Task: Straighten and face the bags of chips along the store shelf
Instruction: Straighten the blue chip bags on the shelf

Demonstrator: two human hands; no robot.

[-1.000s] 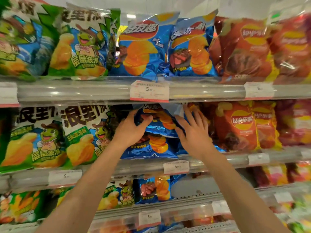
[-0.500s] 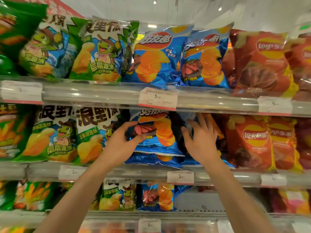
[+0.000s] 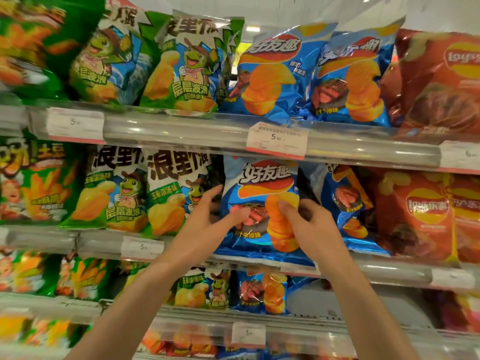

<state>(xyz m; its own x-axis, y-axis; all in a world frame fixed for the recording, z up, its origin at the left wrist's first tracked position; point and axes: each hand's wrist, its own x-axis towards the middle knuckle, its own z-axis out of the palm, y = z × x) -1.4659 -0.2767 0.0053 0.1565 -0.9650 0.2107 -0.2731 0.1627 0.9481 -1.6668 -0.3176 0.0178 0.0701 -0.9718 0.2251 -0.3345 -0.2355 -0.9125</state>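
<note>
A blue chip bag point(image 3: 262, 193) stands upright on the middle shelf point(image 3: 394, 274), its front facing me. My left hand point(image 3: 207, 219) holds the bag's left edge, thumb on the front and fingers behind the side. My right hand point(image 3: 309, 222) grips its right edge, thumb pressed on the printed chips and fingers curled round the side. A second blue bag point(image 3: 345, 206) leans just to the right, partly behind my right hand. The bottom of the held bag overhangs the shelf rail.
Green and white frog bags point(image 3: 176, 193) crowd the left of the same shelf, red Lay's bags point(image 3: 423, 214) the right. The upper shelf point(image 3: 181, 131) carries matching green, blue and red bags above price tags point(image 3: 276, 140). Lower shelves hold more bags.
The blue bag has come forward and upright, its front now fully facing me. Both hands shifted from reaching deep in the shelf to holding the bag's two sides.
</note>
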